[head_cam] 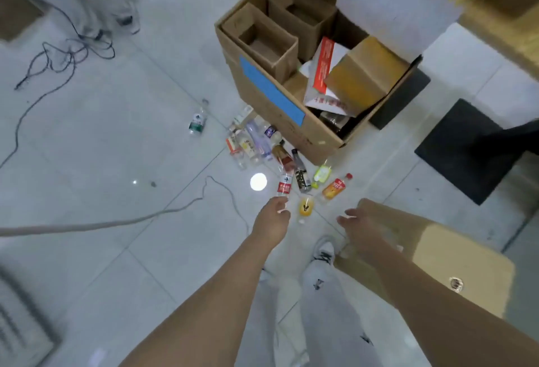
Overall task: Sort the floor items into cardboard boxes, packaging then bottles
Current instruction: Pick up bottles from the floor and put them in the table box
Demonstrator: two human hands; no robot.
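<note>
Nearest the camera, the person's right hand (360, 222) is hovering over the rim of a plain brown cardboard box (455, 253). Its fingers are stretching out fairly straight and holding nothing that shows. Blur is hiding whether they are touching the cardboard.

Beside it, the left hand (272, 216) is curling its fingers round the near end of a red-labelled bottle (285, 187), which is pointing away across the pale tiled floor (116, 133).

That bottle is looking like thin clear plastic. It is probably light and smooth, and likely giving under a squeeze, so a grip round the labelled middle is seeming safer than one at the tip.

Just beyond, a yellow bottle (305, 207), a dark bottle (302, 177), a small green bottle (320, 174) and an orange-labelled bottle (334, 188) are lying close together. These round shapes are liable to roll.

Farther on, a heap of clear bottles (253, 142) is lying against the large cardboard box (271, 95). One green-labelled bottle (197, 121) is lying well apart to the left.

The large box, stiff corrugated board with a blue patch, is holding smaller open cartons and a red-and-white pack (323, 69). The packaging is appearing sorted and the bottles are waiting.
</note>
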